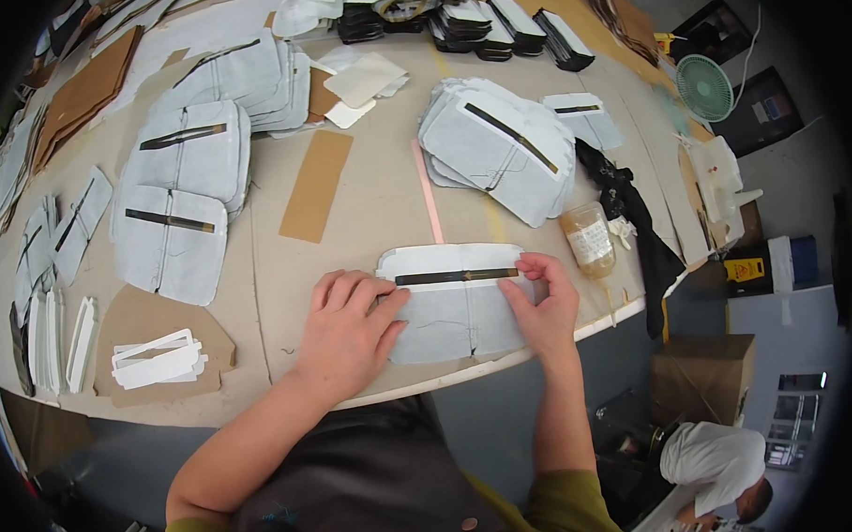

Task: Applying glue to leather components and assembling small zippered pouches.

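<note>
In front of me, at the table's near edge, a light grey fabric panel (435, 324) lies flat, with a black zipper strip (445, 277) across a white band near its top. My left hand (347, 330) rests over the panel's left edge, fingers spread and slightly bent, touching it from above. At the upper right corner, my right hand (545, 304) grips the panel's edge between thumb and fingers, the thumb by the strip's end. Beyond the panel, to the right, is a stack of similar grey panels (497, 142) with a black strip on top.
More panel stacks (183, 162) fill the left side. A brown card strip (316, 185) lies mid-table. Near my right hand are a labelled jar (589, 241) and black cloth (638, 221). White frame-shaped pieces (157, 360) sit front left. A person (714, 462) works lower right.
</note>
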A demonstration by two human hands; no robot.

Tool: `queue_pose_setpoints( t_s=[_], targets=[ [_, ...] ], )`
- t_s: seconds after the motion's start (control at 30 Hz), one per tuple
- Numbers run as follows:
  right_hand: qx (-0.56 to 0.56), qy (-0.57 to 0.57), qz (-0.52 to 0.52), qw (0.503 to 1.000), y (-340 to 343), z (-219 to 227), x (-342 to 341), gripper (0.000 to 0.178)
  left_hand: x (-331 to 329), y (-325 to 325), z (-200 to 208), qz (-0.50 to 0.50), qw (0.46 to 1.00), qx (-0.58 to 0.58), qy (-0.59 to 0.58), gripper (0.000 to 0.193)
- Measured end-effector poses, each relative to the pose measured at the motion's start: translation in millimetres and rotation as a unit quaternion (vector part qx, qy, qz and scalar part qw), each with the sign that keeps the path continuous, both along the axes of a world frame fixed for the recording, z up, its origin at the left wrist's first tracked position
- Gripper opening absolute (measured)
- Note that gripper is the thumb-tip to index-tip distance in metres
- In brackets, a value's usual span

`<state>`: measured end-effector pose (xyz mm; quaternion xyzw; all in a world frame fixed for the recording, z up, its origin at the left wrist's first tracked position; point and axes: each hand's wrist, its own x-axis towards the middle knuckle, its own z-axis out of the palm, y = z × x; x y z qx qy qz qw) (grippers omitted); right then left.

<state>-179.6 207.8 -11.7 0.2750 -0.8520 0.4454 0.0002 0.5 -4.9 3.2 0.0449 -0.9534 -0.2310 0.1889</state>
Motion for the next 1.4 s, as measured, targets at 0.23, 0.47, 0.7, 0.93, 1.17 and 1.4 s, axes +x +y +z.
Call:
queue_pose_setpoints(
  t_s=[0.23,0.47,0.7,0.93,1.17,1.4],
  targets=[
    [-0.064,-0.015,0.082,0.995,-46.6,6.9,32.4,0.030,-5.1,-2.2,1.8,-0.012,1.000,0.000,-0.004,0.035],
    [-0.030,0.059,0.091,0.994,-38.9,-1.9,24.1,0.016,2.2,-4.0,1.5,0.005,1.000,0.014,0.012,0.032],
    [0.050,0.206,0.000,0.977,-11.6,13.4,-18.2,0.033,10.0,-5.5,-11.3,-0.011,0.997,0.076,0.013,0.032],
    [0.137,-0.085,0.066,0.985,-12.6,18.9,-57.3,0.040,1.7,-3.2,0.8,-0.007,0.998,0.067,0.017,0.038],
    [-0.045,-0.259,0.102,0.959,-20.0,20.3,-57.8,0.034,7.6,-5.4,-2.0,0.000,0.996,0.061,0.060,0.032],
    [-0.338,-0.100,-0.010,0.936,-42.2,39.0,-129.4,0.024,22.4,-19.0,7.3,-0.007,0.981,0.106,0.163,0.015]
  ],
)
